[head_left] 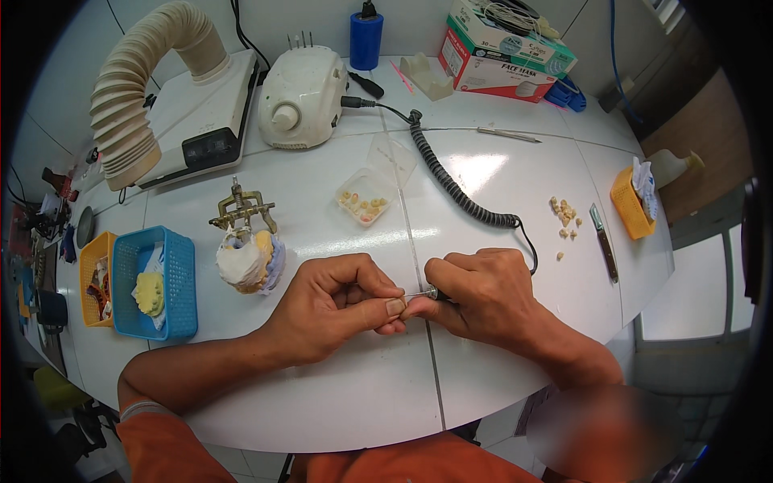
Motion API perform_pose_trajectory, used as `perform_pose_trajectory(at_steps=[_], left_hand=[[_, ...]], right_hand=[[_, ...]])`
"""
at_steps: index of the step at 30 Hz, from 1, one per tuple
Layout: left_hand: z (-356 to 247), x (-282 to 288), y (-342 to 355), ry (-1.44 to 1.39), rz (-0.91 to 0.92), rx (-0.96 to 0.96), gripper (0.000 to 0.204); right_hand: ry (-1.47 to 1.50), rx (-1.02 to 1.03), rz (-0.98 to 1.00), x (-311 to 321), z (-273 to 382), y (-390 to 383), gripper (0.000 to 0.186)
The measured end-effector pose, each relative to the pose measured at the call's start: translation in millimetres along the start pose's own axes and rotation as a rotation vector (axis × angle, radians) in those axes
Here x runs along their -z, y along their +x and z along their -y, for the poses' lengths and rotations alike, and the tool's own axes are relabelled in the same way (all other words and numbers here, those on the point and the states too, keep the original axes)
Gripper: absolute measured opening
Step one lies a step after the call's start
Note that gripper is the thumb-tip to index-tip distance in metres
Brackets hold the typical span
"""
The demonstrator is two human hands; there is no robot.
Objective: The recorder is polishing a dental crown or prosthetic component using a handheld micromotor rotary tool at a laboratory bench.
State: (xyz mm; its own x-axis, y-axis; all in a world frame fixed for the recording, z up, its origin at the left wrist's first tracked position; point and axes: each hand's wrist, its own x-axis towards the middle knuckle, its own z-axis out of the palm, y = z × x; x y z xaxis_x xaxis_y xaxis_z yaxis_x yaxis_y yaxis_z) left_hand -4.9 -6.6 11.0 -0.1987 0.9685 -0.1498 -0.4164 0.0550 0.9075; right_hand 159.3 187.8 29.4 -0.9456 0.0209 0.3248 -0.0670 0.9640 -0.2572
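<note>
Over the near middle of the table my two hands meet, fingertips almost touching. My right hand (487,294) is wrapped round a rotary handpiece (436,293), mostly covered by the fingers; its thin bur points left. A black coiled cord (459,189) runs from behind this hand to the white control unit (302,97). My left hand (334,306) pinches thumb and fingers together at the bur's tip; whatever they hold is too small and covered to make out. Left of it stands a brass articulator (241,208) with a white and yellow dental cast (243,264).
An open clear box (364,197) holds small tooth-like pieces. Similar loose pieces (565,213) lie at the right beside a knife (603,241). Blue (181,294) and orange (632,205) baskets flank the work area. A hose unit (121,113) and mask boxes (499,68) stand behind.
</note>
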Motion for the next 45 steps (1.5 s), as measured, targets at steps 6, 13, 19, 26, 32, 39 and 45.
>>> perform_pose_trajectory(at_steps=[6, 13, 19, 26, 32, 39, 45], left_hand=[[-0.7, -0.6, 0.2, -0.006, -0.002, 0.000, 0.006], [-0.5, -0.3, 0.5, -0.007, 0.004, -0.008, 0.007], [-0.9, -0.4, 0.5, -0.007, 0.005, -0.002, 0.006], [-1.5, -0.8, 0.3, 0.004, -0.002, 0.004, 0.006], [-1.7, -0.8, 0.4, 0.002, 0.003, 0.004, 0.006], [-1.2, -0.2, 1.1, -0.004, 0.003, 0.006, 0.006], [-3.5, -1.5, 0.3, 0.020, 0.004, 0.011, 0.007]], right_hand=[[0.003, 0.014, -0.017, -1.1, -0.8, -0.4, 0.054], [0.007, 0.010, -0.009, -0.7, -0.8, -0.3, 0.054], [0.004, 0.005, -0.006, -0.4, -0.7, 0.3, 0.054], [0.007, 0.009, -0.005, -0.3, -0.9, 0.2, 0.054], [0.010, 0.009, -0.002, 0.4, -0.4, 0.2, 0.053], [0.014, 0.003, -0.002, -0.5, -1.1, 0.0, 0.053], [0.011, 0.013, -0.012, 0.2, -0.8, -0.3, 0.053]])
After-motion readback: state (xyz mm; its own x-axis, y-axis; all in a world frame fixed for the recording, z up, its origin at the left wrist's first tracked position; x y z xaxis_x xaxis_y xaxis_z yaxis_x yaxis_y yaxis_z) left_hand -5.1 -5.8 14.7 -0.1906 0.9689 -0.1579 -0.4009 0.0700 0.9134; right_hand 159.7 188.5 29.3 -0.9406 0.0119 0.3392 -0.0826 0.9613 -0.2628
